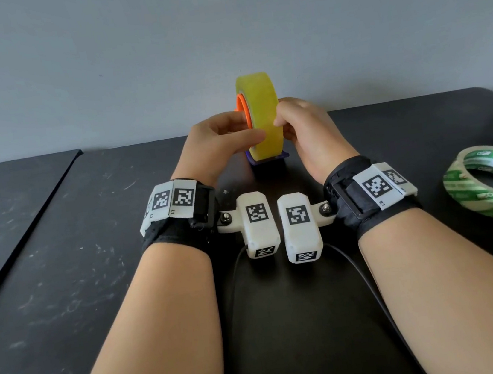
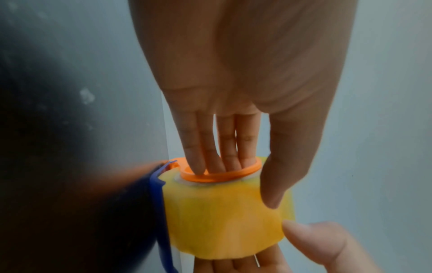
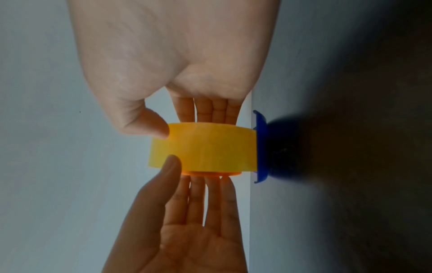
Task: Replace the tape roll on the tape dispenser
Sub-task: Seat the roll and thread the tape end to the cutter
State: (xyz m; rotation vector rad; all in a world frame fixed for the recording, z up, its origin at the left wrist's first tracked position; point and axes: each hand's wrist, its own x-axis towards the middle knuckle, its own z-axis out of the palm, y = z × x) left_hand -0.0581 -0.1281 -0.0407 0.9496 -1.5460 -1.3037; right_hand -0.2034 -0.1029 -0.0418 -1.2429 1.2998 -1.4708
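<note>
Seating the yellow roll [image 1: 261,116] on the dispenser, standing on the bench [image 1: 62,274].

Both my grips are holding it: left hand [image 1: 220,143] fingers are pushing on the orange core [image 2: 219,173], right hand [image 1: 303,129] is pinching the rim. I'm judging square, even pressure matters, blue frame [image 3: 260,147] steadied below.

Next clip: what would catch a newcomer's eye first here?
The yellow tape roll with its orange core, held upright at centre between the left hand and right hand, above a blue dispenser. Next, the green-and-white tape roll lying flat on the black table, far right.
</note>
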